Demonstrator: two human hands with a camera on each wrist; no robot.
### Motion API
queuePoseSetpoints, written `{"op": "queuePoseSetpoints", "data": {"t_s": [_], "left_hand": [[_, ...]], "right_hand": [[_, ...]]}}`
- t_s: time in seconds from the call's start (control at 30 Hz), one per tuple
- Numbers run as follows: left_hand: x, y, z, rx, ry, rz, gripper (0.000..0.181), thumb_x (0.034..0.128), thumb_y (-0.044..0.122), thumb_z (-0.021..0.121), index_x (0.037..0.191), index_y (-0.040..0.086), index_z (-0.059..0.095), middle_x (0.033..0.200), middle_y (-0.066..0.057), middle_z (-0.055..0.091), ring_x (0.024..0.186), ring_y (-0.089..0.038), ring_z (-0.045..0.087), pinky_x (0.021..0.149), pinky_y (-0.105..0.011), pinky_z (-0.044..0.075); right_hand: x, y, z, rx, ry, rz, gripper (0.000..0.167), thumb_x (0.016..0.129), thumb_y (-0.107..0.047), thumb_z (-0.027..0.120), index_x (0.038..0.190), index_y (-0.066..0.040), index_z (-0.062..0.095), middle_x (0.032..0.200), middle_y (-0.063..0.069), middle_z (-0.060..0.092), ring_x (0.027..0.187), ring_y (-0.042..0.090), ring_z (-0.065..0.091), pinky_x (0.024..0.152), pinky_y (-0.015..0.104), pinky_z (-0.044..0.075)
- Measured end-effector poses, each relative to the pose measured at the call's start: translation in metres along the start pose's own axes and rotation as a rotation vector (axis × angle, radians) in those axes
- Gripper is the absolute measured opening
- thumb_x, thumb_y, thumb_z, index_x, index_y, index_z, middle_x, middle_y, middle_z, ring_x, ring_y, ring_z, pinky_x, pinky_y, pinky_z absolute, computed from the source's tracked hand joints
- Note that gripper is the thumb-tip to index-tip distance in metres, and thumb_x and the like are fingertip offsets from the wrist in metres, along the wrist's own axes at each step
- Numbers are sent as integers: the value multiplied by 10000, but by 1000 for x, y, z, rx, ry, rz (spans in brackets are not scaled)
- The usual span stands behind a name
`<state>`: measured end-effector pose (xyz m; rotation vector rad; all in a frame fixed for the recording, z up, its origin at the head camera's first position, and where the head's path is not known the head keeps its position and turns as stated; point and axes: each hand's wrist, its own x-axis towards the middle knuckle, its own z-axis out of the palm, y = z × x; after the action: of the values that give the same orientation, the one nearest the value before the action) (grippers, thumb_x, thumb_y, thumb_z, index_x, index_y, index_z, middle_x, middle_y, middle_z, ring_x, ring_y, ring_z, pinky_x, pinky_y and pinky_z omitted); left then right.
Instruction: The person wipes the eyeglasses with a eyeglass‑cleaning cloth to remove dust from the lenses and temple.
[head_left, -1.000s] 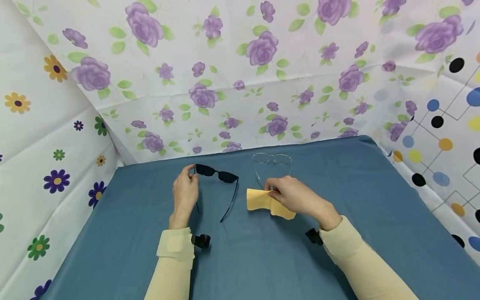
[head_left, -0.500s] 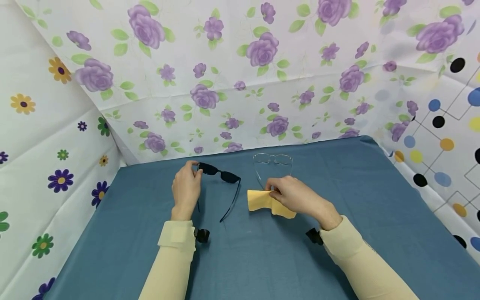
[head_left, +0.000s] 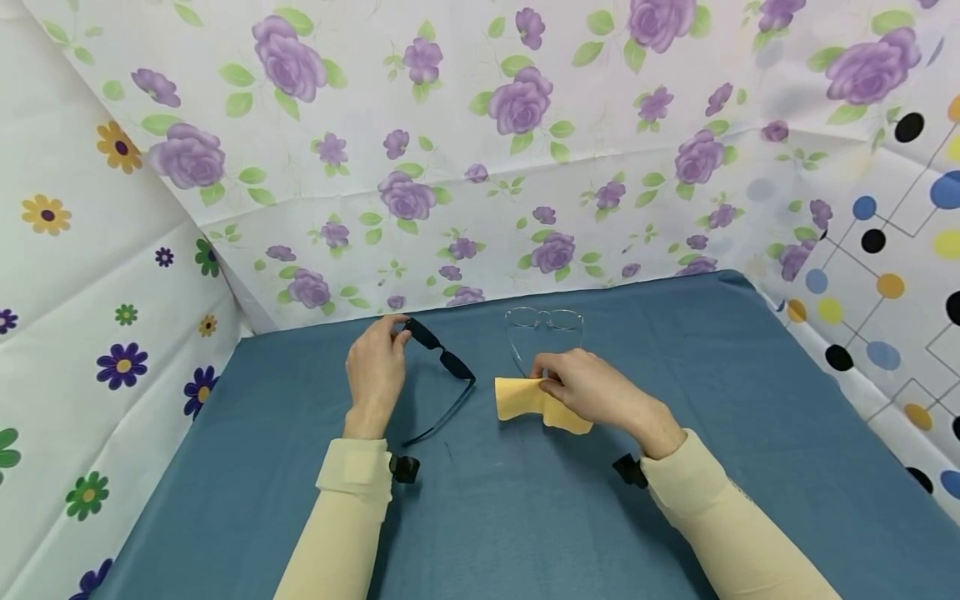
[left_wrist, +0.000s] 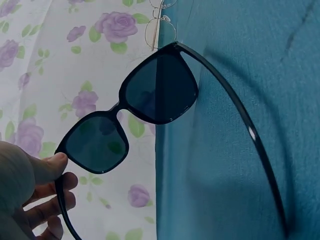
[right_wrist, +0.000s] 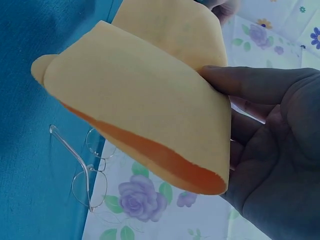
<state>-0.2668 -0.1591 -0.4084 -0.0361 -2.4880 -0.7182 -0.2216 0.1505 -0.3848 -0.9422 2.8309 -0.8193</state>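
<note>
Black sunglasses [head_left: 454, 364] with dark lenses and unfolded temples are pinched by my left hand [head_left: 377, 360] at the corner where one temple meets the frame. In the left wrist view the thumb presses on that hinge corner of the sunglasses [left_wrist: 160, 90], and the other temple reaches down toward the blue cloth. My right hand [head_left: 592, 385] pinches a folded yellow cleaning cloth [head_left: 525, 398] between thumb and fingers. The right wrist view shows the cleaning cloth [right_wrist: 135, 95] doubled over, its loose edges hanging. Just beyond that hand, clear eyeglasses [head_left: 543, 319] with a thin metal frame lie with temples unfolded.
Blue cloth [head_left: 510, 517] covers the tabletop. A white curtain with purple roses [head_left: 405, 196] rises along the back edge. Flowered fabric [head_left: 120, 367] stands on the left and dotted fabric [head_left: 885, 287] on the right. Small black wrist cameras [head_left: 405, 469] sit at both cuffs.
My left hand has moved slightly up and right, turning the sunglasses so their front slants more steeply and the far temple swings left. The right hand and yellow cleaning cloth stay nearly still.
</note>
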Motion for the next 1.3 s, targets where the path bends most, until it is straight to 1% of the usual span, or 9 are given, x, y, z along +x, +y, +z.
{"op": "queuePoseSetpoints", "data": {"t_s": [0.13,0.27,0.43,0.5,0.63,0.77,0.97,1.1,1.3], "left_hand": [[-1,3,-4,26,10,53,240,998,197,718,1211,91,753,967,-125,740,755,-312,674,707,-484,543],[-2,7,-9,45,25,111,241,996,197,710,1207,90,757,951,-122,735,767,-304,671,740,-478,506],[-5,10,-12,54,67,184,239,984,184,714,1191,77,766,908,-118,722,749,-289,658,690,-448,439],[-6,11,-13,61,87,205,234,979,181,720,1181,75,772,885,-119,718,724,-291,645,688,-447,435],[-9,13,-16,73,112,235,220,990,199,704,1165,89,781,881,-115,726,725,-298,652,741,-467,474],[-13,17,-19,68,116,261,202,1001,196,694,1156,104,786,910,-112,745,769,-305,675,784,-478,497],[-18,21,-21,65,114,284,180,995,158,707,1149,120,792,933,-100,769,780,-284,697,814,-457,518],[-22,23,-22,46,134,296,174,980,129,727,1142,120,792,915,-96,776,733,-276,701,779,-456,559],[-25,30,-21,3,166,317,170,974,101,735,1134,122,790,897,-97,774,685,-277,693,618,-450,576]], "right_hand": [[0,-1,-1,5,11,-4,99,1022,-62,672,1092,-105,728,870,36,697,661,61,577,604,275,516],[0,-2,-2,18,33,-6,101,1017,-60,679,1090,-110,728,890,35,707,684,65,594,619,279,532],[0,-2,-1,26,53,-3,96,1017,-62,680,1081,-120,724,910,41,716,693,71,598,622,282,535],[0,-3,-1,24,67,-3,96,1015,-60,682,1079,-118,723,913,43,717,694,75,597,624,283,535],[-1,-4,-2,13,117,-13,97,1003,-48,695,1070,-110,726,907,29,713,694,86,588,634,290,530],[-1,-6,-3,0,172,-30,106,1008,-38,684,1045,-125,734,921,12,719,690,106,565,642,306,508],[0,-7,-2,-3,187,-44,155,1030,-26,637,1016,-152,727,932,-6,719,695,114,552,642,310,485],[1,-8,-2,8,182,-46,188,1039,-9,603,1026,-147,731,949,-15,718,713,117,556,647,309,483],[0,-10,-5,42,193,-55,266,1030,39,562,1040,-134,765,1010,2,741,781,144,587,676,334,484]]}}
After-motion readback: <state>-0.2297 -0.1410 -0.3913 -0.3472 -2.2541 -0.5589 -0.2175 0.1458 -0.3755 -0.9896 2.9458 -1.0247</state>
